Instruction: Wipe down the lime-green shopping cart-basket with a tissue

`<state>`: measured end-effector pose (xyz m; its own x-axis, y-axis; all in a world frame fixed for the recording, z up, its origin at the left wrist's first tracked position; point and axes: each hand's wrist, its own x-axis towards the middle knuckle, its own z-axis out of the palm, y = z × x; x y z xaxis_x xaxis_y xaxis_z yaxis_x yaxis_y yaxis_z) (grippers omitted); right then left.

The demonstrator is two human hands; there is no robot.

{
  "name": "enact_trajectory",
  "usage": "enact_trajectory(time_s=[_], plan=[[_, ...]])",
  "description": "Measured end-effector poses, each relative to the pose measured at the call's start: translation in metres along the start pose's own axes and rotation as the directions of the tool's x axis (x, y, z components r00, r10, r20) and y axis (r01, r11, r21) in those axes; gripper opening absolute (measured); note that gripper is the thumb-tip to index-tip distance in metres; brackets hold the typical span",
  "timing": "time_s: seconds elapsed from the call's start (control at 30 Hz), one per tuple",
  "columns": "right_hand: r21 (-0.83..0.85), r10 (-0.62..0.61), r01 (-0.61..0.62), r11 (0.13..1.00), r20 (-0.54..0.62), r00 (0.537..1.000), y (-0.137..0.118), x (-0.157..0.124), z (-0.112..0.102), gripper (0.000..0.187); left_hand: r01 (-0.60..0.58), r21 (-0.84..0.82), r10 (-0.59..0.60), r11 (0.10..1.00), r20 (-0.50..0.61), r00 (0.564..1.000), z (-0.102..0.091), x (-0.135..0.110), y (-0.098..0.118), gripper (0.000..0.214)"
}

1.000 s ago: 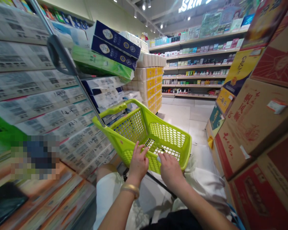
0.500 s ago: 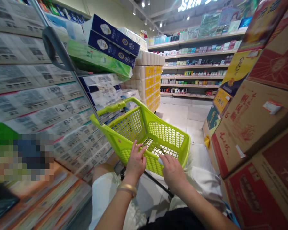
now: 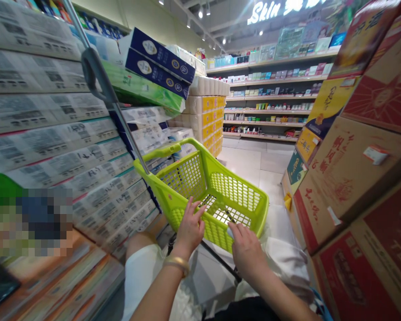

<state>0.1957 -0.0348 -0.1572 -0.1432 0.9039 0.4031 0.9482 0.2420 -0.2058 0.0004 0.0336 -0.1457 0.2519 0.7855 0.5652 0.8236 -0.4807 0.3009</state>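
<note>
lime green basket [image 3: 235, 192] sits low in the aisle, just ahead of the person's knees, tilted a bit. left hand [image 3: 191, 226] lies on its near rim, fingers spread and loose, not closed on anything. right hand [image 3: 247, 250] is on the same rim further right, back up, fingertips bent over the edge. we cannot tell if it really clamps the rim or only rests there. something small and pale shows at its fingertips, too blurred for us to name. gold bangle [image 3: 177, 264] on the left wrist. the basket's long pull handle [image 3: 99, 82] with a grey grip slants up to the left, well apart from both hands. left of the basket we see stacked tissue packs [image 3: 53, 133], close beside it, with blue boxes [image 3: 158, 62] on top. behind the basket is a stack of toilet rolls [image 3: 207, 111] in yellow wrap. on the right, cardboard cartons [image 3: 350, 169] with red print are piled high. far shelves [image 3: 270, 96] hold small goods under a lit sign. pale tiled floor [image 3: 250, 162] runs between.
</note>
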Motion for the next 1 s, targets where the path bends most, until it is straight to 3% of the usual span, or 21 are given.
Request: enact_trajectory(time_s=[0.17, 0.33, 0.57, 0.67, 0.77, 0.9, 1.0], plan=[[0.023, 0.006, -0.007, 1.0, 0.047, 0.999, -0.016, 0.005, 0.007, 0.058, 0.023, 0.07, -0.023, 0.997, -0.009, 1.0, -0.003, 0.008, -0.012, 0.046], [0.089, -0.016, 0.01, 0.996, 0.062, 0.998, -0.046, 0.015, 0.018, 0.064, 0.141, 0.122, -0.138, 0.983, -0.033, 0.99, -0.002, 0.008, -0.021, 0.047], [0.158, -0.135, 0.125, 0.979, 0.054, 0.989, -0.081, 0.019, 0.028, 0.06, 0.13, 0.01, -0.13, 0.991, -0.028, 0.991, 0.004, -0.013, -0.026, 0.041], [0.146, -0.243, 0.231, 0.962, 0.069, 0.968, -0.075, 0.012, 0.026, 0.059, 0.161, 0.001, -0.161, 0.987, -0.009, 0.987, 0.001, -0.012, -0.038, 0.039], [0.132, -0.328, 0.321, 0.938, 0.036, 0.944, -0.054, 0.008, 0.027, 0.052, 0.195, -0.025, -0.195, 0.98, -0.005, 0.981, -0.003, -0.011, -0.049, 0.04], [0.105, -0.304, 0.312, 0.944, -0.086, 0.949, -0.023, 0.011, 0.032, 0.043, 0.214, -0.063, -0.217, 0.975, -0.037, 0.975, 0.0, -0.02, -0.047, 0.04], [0.121, -0.24, 0.257, 0.959, -0.14, 0.961, -0.022, 0.013, 0.036, 0.037, 0.199, -0.101, -0.207, 0.975, -0.084, 0.975, 0.007, -0.032, -0.035, 0.042]])
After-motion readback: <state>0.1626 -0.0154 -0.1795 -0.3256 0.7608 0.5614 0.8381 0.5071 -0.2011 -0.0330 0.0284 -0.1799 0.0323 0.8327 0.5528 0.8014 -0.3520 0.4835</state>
